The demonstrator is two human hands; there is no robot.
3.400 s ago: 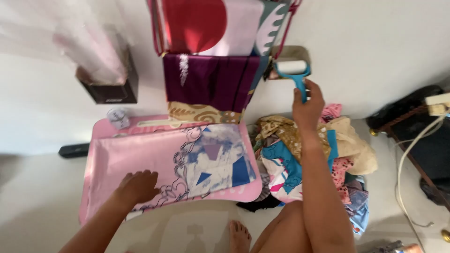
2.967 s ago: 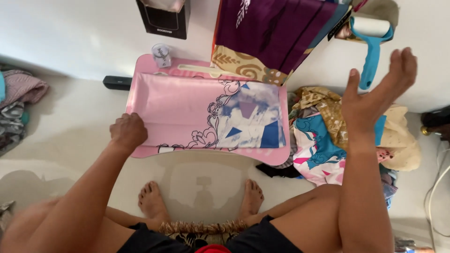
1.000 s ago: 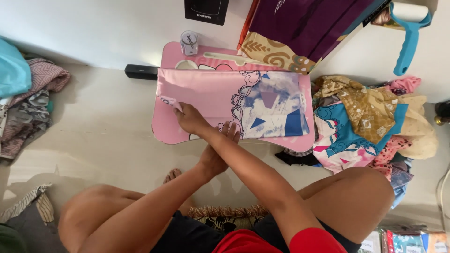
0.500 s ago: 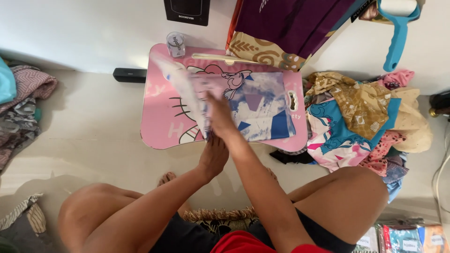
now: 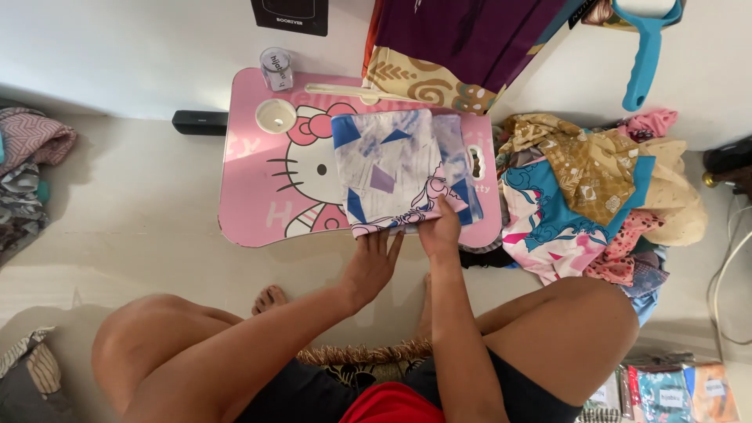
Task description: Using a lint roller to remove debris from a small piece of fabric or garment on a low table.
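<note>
A folded cloth [image 5: 395, 164] with blue, white and purple patches and a pink edge lies on the right half of a small pink lap table [image 5: 258, 196] printed with a cartoon cat. My right hand [image 5: 441, 229] pinches the cloth's near edge at its lower right. My left hand [image 5: 370, 262] rests flat just under the cloth's near edge at the table's front rim, fingers spread, holding nothing.
A clear cup [image 5: 276, 68] stands at the table's far left corner beside a round cup recess [image 5: 276, 115]. A heap of coloured clothes [image 5: 595, 196] lies to the right. A blue-handled lint roller [image 5: 644, 47], purple fabric [image 5: 462, 39] and a black box [image 5: 290, 14] sit beyond. More clothes [image 5: 27, 172] lie left.
The wide cloth that covered the table has been folded over to the right, baring the cat print on the left. Both hands have drawn back to the cloth's near edge.
</note>
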